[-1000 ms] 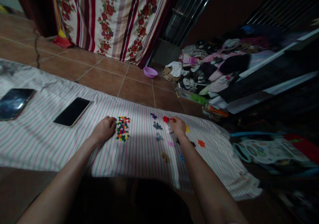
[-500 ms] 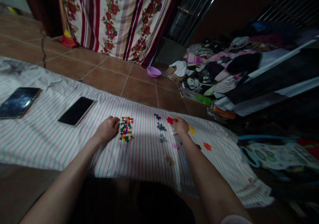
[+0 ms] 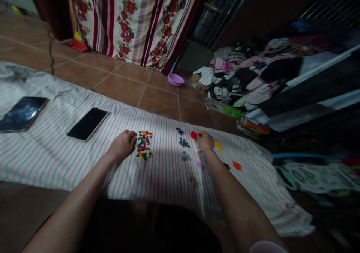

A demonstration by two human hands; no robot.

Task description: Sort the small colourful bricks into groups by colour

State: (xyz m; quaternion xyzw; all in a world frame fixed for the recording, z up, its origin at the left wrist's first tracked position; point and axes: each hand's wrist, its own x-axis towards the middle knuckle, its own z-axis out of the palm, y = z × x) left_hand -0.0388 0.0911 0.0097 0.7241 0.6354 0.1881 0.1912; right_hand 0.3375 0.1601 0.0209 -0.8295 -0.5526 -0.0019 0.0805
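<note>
The right hand (image 3: pixel 205 141) is resting nearly closed fingertips at the red pieces (image 3: pixel 193 135) on the striped cloth (image 3: pixel 165 174), the left hand (image 3: pixel 123 145) is curling beside the mixed pieces (image 3: pixel 144 145), whether either is holding any I cannot tell, and single-colour clusters (image 3: pixel 184 143) are lying apart, presumably keeping colours distinct.

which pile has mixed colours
The pile just right of the left hand: it mixes red, yellow and green, while the other visible piles, like the orange one, each show a single colour.
</note>
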